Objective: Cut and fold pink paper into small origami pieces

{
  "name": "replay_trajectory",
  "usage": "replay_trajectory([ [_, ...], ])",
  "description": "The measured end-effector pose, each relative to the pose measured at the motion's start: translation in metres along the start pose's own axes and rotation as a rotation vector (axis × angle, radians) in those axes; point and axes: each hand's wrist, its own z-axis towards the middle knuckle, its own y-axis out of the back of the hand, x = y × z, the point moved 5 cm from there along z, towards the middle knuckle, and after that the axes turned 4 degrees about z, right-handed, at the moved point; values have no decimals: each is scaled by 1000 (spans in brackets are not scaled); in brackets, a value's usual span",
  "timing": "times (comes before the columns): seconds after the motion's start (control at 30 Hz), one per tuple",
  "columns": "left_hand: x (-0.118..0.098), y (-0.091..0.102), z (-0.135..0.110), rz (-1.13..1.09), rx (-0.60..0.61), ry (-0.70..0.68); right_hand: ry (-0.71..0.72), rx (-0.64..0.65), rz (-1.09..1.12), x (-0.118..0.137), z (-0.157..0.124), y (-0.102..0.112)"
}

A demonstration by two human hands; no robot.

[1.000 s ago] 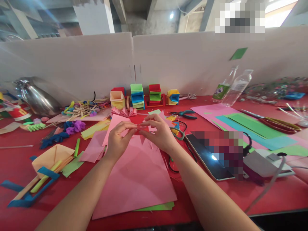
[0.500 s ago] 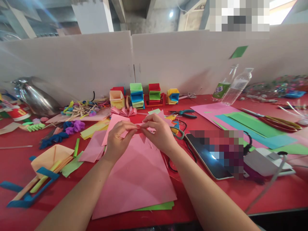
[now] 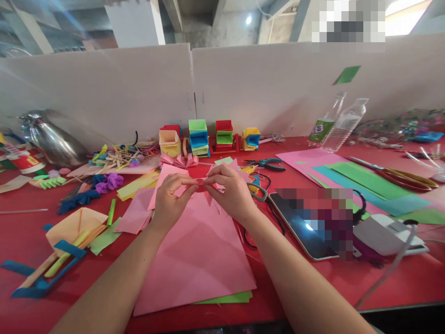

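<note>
My left hand and my right hand meet above the table, and both pinch a small folded piece of red paper between fingertips. Much of that piece is hidden by my fingers. Below my hands lies a large pink sheet with a green sheet peeking out under its near edge. More pink paper lies just left of my left hand.
Folded paper boxes stand in a row by the white partition. Pliers, scissors, two plastic bottles, coloured sheets and a tablet lie to the right. Paper scraps, sticks and a metal kettle fill the left.
My hands have stayed almost in place, with the fingers shifting slightly on the small red piece. The view has drifted a little.
</note>
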Motion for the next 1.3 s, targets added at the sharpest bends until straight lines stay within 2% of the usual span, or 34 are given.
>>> replay_trajectory([
  [0.5, 1, -1, -1, 24, 17, 17, -120, 46, 1, -6, 0, -1],
  [0.73, 1, -3, -1, 3, 32, 3, -48, 67, -40, -1, 1, -2],
  [0.8, 0, -4, -2, -24, 35, 19, -98, 65, -17, -2, 2, 0],
  [0.9, 5, -6, -2, -148, 42, 107, -252, 40, 110, -8, 2, 5],
  [1.03, 15, -15, -3, -247, 157, 214, -464, -14, 394, -22, -1, 7],
  [1.17, 21, -17, -5, -277, 189, 327, -518, -32, 548, -28, -2, 6],
  [1.3, 20, -18, -5, -327, 238, 373, -538, 47, 520, -24, -1, 7],
])
